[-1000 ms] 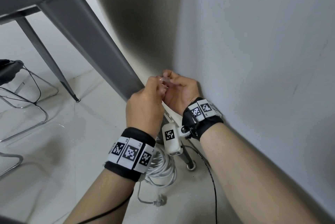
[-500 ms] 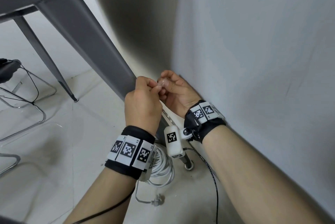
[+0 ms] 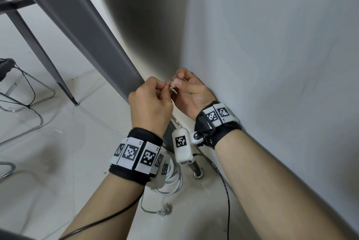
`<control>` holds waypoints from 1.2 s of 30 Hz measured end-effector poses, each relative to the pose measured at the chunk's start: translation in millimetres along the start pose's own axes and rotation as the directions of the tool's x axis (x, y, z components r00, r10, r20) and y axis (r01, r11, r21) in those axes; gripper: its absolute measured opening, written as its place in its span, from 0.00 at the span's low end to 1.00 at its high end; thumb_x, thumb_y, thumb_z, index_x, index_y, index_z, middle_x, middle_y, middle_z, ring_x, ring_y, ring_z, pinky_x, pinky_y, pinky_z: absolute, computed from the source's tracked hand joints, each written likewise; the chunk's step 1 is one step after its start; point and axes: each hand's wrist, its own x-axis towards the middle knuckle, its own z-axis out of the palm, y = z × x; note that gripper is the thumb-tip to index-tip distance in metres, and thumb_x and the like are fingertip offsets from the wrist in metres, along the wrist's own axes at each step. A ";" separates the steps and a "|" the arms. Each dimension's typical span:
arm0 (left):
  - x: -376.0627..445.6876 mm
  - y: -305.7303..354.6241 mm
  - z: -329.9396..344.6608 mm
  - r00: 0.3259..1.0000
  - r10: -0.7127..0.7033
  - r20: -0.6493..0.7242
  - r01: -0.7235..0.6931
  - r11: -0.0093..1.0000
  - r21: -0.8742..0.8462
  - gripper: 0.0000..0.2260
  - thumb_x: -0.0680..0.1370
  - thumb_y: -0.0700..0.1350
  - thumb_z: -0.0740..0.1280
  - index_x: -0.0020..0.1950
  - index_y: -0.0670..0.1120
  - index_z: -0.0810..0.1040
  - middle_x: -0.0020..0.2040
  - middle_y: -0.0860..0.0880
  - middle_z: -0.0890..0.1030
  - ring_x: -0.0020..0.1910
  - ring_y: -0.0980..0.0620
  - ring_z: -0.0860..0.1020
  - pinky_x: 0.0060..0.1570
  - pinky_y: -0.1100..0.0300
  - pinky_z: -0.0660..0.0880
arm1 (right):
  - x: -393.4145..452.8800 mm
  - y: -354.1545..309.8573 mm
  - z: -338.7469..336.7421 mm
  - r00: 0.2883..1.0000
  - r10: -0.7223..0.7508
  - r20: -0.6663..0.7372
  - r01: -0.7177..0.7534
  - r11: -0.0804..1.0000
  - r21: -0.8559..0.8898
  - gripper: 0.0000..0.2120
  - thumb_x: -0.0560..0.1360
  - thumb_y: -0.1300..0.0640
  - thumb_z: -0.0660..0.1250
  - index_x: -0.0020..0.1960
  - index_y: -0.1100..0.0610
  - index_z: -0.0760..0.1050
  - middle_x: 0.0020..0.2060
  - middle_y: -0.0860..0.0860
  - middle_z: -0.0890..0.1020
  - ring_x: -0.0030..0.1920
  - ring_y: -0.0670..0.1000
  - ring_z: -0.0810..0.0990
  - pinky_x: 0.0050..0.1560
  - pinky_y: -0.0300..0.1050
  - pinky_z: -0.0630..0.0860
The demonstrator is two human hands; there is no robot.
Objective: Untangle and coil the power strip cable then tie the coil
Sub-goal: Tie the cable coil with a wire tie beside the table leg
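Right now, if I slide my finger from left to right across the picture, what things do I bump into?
Chair frame → thin table leg → left hand → small clear tie → right hand → grey wall.

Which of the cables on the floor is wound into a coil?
The white cable below the left wrist; it lies looped in a coil, while the thin black cable runs loose beside the wall.
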 end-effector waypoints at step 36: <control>4.6 3.4 -10.9 0.988 -0.048 0.148 0.053 0.998 -0.029 0.09 0.80 0.40 0.63 0.41 0.44 0.79 0.25 0.49 0.80 0.28 0.53 0.81 0.39 0.55 0.80 | -10.8 12.0 -7.3 0.990 0.058 -0.129 -0.094 0.952 -0.290 0.08 0.80 0.62 0.64 0.43 0.63 0.77 0.29 0.53 0.77 0.26 0.52 0.74 0.31 0.43 0.75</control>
